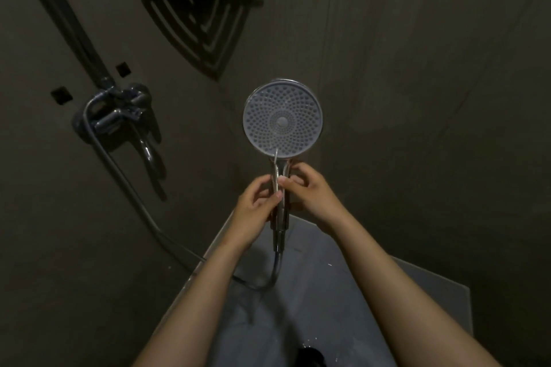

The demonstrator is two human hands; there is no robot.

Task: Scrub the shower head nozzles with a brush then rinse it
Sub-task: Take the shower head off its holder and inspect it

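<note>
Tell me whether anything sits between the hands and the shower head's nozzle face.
Nothing visible does. The left hand and right hand both grip the handle just below the shower head, whose nozzle face is bare and turned toward the camera. No brush is in view.

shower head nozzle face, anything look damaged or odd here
Nothing looks damaged: the shower head face is whole and its nozzles sit in even rings. One oddity: a thin bright streak runs from its lower rim down the handle, water or a slim tool, I cannot tell. Left hand and right hand both grip the handle.
</note>
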